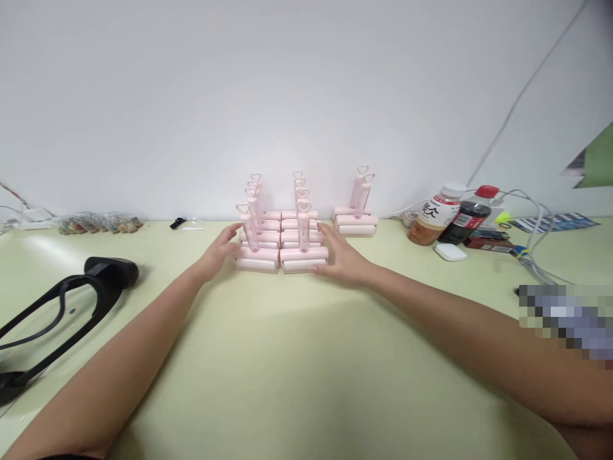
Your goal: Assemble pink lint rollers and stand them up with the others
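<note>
Two rows of pink lint rollers stand side by side on the table, handles upright and topped with heart-shaped loops. At the front are a left lint roller [257,260] and a right lint roller [303,260], their ends nearly meeting. My left hand [218,254] is at the left row's outer side, fingers stretched forward, near or touching the front roller's end. My right hand [345,257] flanks the right row, thumb at the front roller's corner and fingers spread farther back. Apart to the right are two more lint rollers [355,225]. Neither hand has its fingers wrapped round a roller.
Black straps with a dark block [112,271] lie at left. Small wrapped items [99,223] line the wall. At right are an amber drink bottle [433,216], a dark red-capped bottle [468,216], a white square case [451,252] and tangled cables [539,249].
</note>
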The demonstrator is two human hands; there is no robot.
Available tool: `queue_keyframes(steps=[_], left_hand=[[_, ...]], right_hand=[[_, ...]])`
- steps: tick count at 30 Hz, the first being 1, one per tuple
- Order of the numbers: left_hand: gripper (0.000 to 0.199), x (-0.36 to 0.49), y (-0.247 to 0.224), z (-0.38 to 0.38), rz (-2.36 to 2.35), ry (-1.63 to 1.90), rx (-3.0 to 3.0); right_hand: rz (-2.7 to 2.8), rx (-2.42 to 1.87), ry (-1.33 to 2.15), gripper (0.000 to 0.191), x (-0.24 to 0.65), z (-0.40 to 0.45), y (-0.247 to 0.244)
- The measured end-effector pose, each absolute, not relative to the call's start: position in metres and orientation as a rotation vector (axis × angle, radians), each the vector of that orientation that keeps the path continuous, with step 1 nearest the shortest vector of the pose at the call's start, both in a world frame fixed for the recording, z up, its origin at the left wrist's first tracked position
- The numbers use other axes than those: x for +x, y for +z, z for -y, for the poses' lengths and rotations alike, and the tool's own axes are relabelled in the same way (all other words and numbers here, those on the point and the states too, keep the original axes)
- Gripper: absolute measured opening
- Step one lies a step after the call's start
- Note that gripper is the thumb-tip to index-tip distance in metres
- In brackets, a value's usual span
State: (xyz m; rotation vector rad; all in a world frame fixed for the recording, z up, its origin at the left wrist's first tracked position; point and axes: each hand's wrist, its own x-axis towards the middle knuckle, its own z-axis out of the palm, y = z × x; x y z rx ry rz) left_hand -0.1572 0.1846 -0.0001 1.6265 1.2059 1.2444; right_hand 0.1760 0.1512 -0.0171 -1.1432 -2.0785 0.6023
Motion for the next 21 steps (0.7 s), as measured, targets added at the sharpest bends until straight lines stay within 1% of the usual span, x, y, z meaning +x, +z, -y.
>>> queue_keyframes(steps=[2, 3, 5, 8, 10, 12, 18, 19, 21], left_hand=[[0.063, -0.15, -0.004, -0.167, -1.148, 1.121, 1.859], [0.068, -0.145, -0.006, -0.162, -1.164, 1.105, 1.94], [0.066, -0.138, -0.01, -0.159, -1.261, 1.121, 2.023], [0.054, -0.133, -0.015, -0.163, -1.39, 1.165, 2.025], [0.054, -0.132, -0.018, -0.163, -1.414, 1.195, 2.007], [0.057, -0.131, -0.021, -0.16, -1.439, 1.213, 1.977], [0.078, -0.126, -0.028, -0.154, -1.575, 1.313, 1.812], [0.079, -0.125, -0.028, -0.155, -1.582, 1.319, 1.803], [0.08, -0.125, -0.028, -0.156, -1.593, 1.316, 1.8]], right_hand=[[2.103, -1.203, 0.557, 0.11, 0.169, -0.146, -0.024], [2.096, -1.233, 0.546, 0.109, 0.164, -0.147, -0.027], [2.067, -1.278, 0.535, 0.102, 0.155, -0.151, -0.029], [2.033, -1.304, 0.52, 0.094, 0.148, -0.159, -0.03], [2.022, -1.306, 0.51, 0.091, 0.146, -0.161, -0.031], [2.012, -1.302, 0.507, 0.089, 0.144, -0.161, -0.032], [1.995, -1.286, 0.525, 0.087, 0.142, -0.156, -0.03], [1.997, -1.274, 0.52, 0.086, 0.145, -0.155, -0.028], [1.997, -1.236, 0.467, 0.076, 0.156, -0.152, -0.021]])
